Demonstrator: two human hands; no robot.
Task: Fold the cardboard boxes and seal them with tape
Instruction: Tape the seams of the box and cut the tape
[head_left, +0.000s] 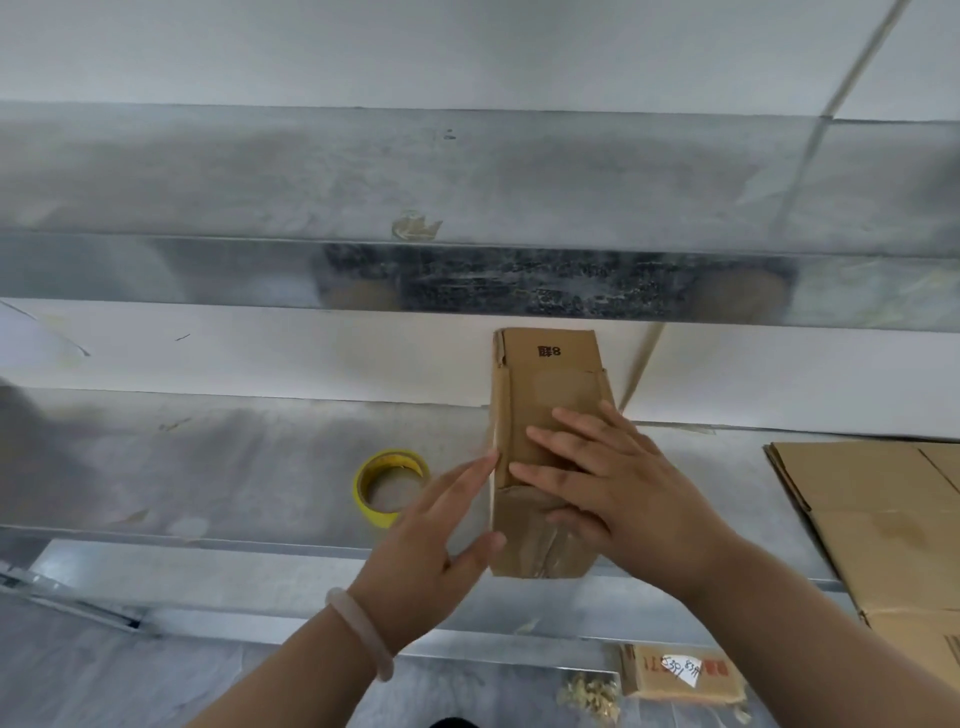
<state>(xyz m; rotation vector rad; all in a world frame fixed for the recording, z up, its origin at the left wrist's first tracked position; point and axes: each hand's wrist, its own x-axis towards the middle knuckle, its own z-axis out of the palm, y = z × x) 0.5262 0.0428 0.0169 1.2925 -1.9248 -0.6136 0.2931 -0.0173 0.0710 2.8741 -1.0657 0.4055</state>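
Note:
A small brown cardboard box (540, 384) stands on the metal table (234, 467), its far flap open and printed with dark characters. My right hand (613, 483) lies flat on the box's top with fingers spread, pressing it down. My left hand (436, 540) touches the box's left side with straight fingers, thumb by the lower left corner. Clear tape shows on the near end of the box. A yellow tape roll (389, 486) lies on the table just left of the box, partly behind my left hand.
A stack of flat cardboard sheets (883, 525) lies at the right edge of the table. Below the table's front edge sit a small labelled carton (680, 673) and some pale scraps (589, 693). A metal ledge (467, 280) runs across behind the table.

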